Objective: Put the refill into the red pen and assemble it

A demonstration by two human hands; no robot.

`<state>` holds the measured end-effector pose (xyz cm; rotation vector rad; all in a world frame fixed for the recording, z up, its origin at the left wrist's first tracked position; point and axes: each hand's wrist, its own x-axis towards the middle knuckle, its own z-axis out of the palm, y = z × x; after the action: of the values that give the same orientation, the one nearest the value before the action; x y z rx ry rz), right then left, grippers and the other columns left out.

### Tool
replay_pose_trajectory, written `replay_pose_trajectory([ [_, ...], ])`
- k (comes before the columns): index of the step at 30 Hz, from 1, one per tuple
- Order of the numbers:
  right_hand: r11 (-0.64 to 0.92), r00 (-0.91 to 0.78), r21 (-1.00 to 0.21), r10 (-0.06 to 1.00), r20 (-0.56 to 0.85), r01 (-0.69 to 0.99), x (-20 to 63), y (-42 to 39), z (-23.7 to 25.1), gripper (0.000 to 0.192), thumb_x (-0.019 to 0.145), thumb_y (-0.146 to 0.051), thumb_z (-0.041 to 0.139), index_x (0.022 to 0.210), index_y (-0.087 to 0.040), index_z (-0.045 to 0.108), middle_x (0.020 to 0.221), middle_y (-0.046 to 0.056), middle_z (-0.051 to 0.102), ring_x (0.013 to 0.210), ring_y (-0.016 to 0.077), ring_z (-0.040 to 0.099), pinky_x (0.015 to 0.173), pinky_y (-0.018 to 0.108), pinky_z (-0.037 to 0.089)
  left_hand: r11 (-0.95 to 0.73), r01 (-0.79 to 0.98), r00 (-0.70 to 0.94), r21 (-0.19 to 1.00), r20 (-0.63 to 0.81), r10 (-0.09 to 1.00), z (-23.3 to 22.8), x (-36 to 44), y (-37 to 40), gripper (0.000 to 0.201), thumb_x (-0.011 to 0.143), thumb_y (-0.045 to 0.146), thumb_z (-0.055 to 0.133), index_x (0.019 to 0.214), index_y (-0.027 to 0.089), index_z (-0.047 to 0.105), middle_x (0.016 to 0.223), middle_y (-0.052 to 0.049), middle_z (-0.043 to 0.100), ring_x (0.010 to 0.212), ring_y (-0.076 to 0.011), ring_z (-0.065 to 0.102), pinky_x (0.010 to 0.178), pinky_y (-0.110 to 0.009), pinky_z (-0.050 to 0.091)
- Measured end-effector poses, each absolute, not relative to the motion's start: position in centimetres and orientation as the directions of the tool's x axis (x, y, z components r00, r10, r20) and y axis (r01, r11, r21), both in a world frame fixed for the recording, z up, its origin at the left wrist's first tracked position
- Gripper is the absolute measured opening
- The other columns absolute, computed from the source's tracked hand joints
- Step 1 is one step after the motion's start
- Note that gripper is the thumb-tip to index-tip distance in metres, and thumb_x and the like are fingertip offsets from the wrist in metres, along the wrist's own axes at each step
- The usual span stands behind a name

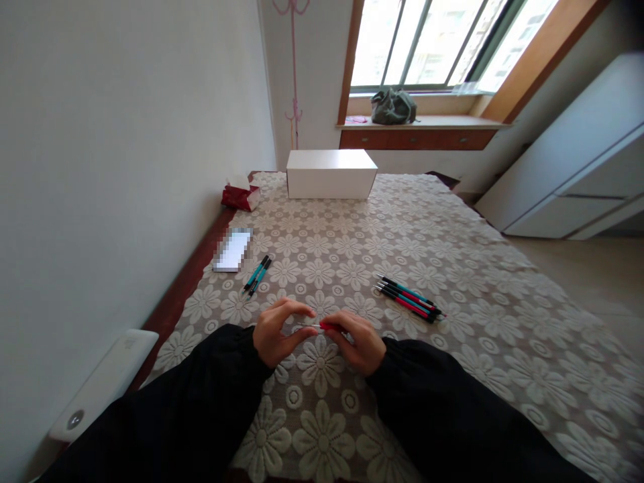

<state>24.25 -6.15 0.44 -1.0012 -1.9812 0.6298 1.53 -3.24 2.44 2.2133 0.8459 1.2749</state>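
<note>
Red pen (329, 327), slim plastic, pinched between left hand (274, 335) and right hand (358, 342) fingers over floral lace tablecloth (453, 235).

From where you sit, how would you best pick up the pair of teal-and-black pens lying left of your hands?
Probably with the left hand, coming from above. The pair of teal-and-black pens lies flat on the lace tablecloth, side by side and slanted, so pinch across the middle of both barrels; ends would tip.
</note>
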Motion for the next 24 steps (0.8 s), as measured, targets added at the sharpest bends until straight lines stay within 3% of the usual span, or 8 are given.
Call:
replay_pose_trajectory([
  [4, 0.476, -0.259, -0.805, 0.877, 0.405, 0.353, 24.5, -6.1, 0.6, 0.017, 0.103, -0.036, 0.056, 0.102, -0.023, 0.067, 0.084, 0.003, 0.074, 0.074, 0.0173, 0.067, 0.07, 0.03, 0.054, -0.737, 0.365, 0.409, 0.568, 0.613, 0.675, 2.3, 1.0, -2.3, 0.061, 0.084, 0.06, 0.077, 0.128, 0.021, 0.061, 0.121, -0.013, 0.071, 0.117, -0.0302, 0.065, 0.101, -0.047, 0.053],
  [7, 0.418, -0.195, -0.874, 0.905, 0.378, 0.245, 24.8, -6.0, 0.5, 0.02, 0.103, -0.04, 0.055, 0.102, -0.023, 0.066, 0.083, 0.003, 0.075, 0.074, 0.0175, 0.068, 0.072, 0.032, 0.055, -0.723, 0.484, 0.477, 0.493, 0.544, 0.691, 2.1, 0.7, -1.7, 0.048, 0.088, 0.043, 0.072, 0.129, 0.021, 0.061, 0.127, -0.013, 0.068, 0.121, -0.0317, 0.061, 0.106, -0.05, 0.049],
  [10, 0.369, -0.079, -0.923, 0.929, 0.362, 0.108, 25.1, -5.6, 0.4, 0.024, 0.103, -0.046, 0.056, 0.105, -0.023, 0.063, 0.086, 0.005, 0.076, 0.078, 0.02, 0.071, 0.071, 0.035, 0.057, -0.693, 0.6, 0.508, 0.4, 0.479, 0.716, 1.6, 0.5, -1.3, 0.034, 0.084, 0.024, 0.071, 0.118, 0.021, 0.068, 0.127, -0.012, 0.068, 0.121, -0.0317, 0.059, 0.106, -0.053, 0.048],
  [15, 0.345, 0.013, -0.938, 0.939, 0.345, -0.023, 25.2, -5.1, 0.0, 0.026, 0.101, -0.05, 0.059, 0.106, -0.025, 0.059, 0.087, 0.006, 0.077, 0.076, 0.0206, 0.072, 0.067, 0.035, 0.059, -0.686, 0.619, 0.513, 0.382, 0.465, 0.722, 1.0, 0.5, -0.8, 0.011, 0.09, 0.016, 0.065, 0.097, 0.022, 0.071, 0.116, -0.008, 0.071, 0.115, -0.0277, 0.06, 0.103, -0.049, 0.052],
  [18, 0.354, -0.004, -0.935, 0.935, 0.354, 0.005, 25.2, -5.3, -0.1, 0.023, 0.101, -0.047, 0.059, 0.108, -0.025, 0.062, 0.09, 0.006, 0.077, 0.076, 0.0198, 0.071, 0.067, 0.034, 0.058, -0.691, 0.58, 0.478, 0.432, 0.506, 0.717, 1.1, 0.5, -0.8, 0.013, 0.095, 0.017, 0.061, 0.101, 0.022, 0.071, 0.104, -0.006, 0.075, 0.104, -0.0238, 0.065, 0.096, -0.043, 0.055],
  [24, 0.432, -0.083, -0.866, 0.901, 0.426, 0.25, 25.3, -5.5, 0.7, 0.021, 0.102, -0.04, 0.057, 0.101, -0.024, 0.071, 0.088, 0.005, 0.074, 0.083, 0.0203, 0.068, 0.077, 0.034, 0.056, -0.689, 0.465, 0.32, 0.556, 0.62, 0.716, 2.4, 0.7, -1.5, 0.013, 0.098, 0.022, 0.061, 0.105, 0.021, 0.072, 0.094, -0.006, 0.075, 0.09, -0.0205, 0.068, 0.083, -0.036, 0.056],
])
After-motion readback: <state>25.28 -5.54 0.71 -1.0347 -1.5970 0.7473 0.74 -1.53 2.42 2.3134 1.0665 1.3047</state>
